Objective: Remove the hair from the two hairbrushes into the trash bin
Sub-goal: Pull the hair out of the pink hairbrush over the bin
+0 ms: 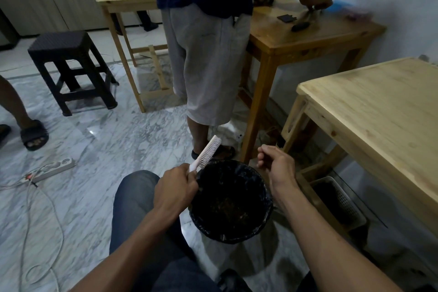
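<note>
A white hairbrush [208,152] points up and away over the far-left rim of the trash bin, bristles facing right. My left hand [175,189] grips its handle just left of the bin. The trash bin [265,214] stands on the floor between my knees, lined with a black bag and holding dark hair. My right hand [277,166] hovers over the bin's far-right rim with its fingers curled; whether hair sits between them I cannot tell. Only one hairbrush is in view.
A person in grey shorts [206,66] stands just beyond the bin at a brown table [308,35]. A light wooden table [379,111] is at the right, a grey basket [336,201] beneath it. A black stool [68,66] and a power strip [55,168] are at the left.
</note>
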The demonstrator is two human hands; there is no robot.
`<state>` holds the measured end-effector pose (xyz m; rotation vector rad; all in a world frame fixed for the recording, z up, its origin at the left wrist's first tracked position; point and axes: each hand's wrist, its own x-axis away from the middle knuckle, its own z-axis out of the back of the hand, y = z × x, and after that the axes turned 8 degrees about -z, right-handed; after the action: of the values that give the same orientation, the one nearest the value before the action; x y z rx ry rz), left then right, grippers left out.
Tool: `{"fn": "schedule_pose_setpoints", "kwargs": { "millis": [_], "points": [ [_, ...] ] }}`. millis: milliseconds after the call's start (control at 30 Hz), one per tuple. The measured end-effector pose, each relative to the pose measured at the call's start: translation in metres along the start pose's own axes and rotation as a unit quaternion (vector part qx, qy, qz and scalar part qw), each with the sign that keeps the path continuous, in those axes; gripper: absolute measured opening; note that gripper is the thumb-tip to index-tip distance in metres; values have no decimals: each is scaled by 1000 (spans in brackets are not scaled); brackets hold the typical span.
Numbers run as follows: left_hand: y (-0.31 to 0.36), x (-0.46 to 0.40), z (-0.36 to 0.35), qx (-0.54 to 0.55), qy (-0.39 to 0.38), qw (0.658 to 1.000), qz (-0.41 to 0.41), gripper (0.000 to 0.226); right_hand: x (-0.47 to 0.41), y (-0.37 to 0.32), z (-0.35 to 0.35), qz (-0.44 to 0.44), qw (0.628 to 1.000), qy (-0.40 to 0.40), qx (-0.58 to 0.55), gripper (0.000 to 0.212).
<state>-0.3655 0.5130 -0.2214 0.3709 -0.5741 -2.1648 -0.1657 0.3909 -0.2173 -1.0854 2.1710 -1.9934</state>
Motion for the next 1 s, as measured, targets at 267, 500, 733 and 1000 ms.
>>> {"fn": "schedule_pose_setpoints", "kwargs": {
  "millis": [267,500,733,1000],
  "points": [
    [10,1,0,26,-4,1000,2,19,-1,19,1,31,933,-21,358,45],
    [14,3,0,43,-31,999,-6,22,-6,29,-4,30,919,-60,389,20],
    [18,4,-2,100,-52,993,-14,25,2,19,-19,-22,934,-109,339,42],
    [27,7,-3,128,-90,987,-30,24,-2,17,-26,45,942,-57,326,30]
  ]
}}
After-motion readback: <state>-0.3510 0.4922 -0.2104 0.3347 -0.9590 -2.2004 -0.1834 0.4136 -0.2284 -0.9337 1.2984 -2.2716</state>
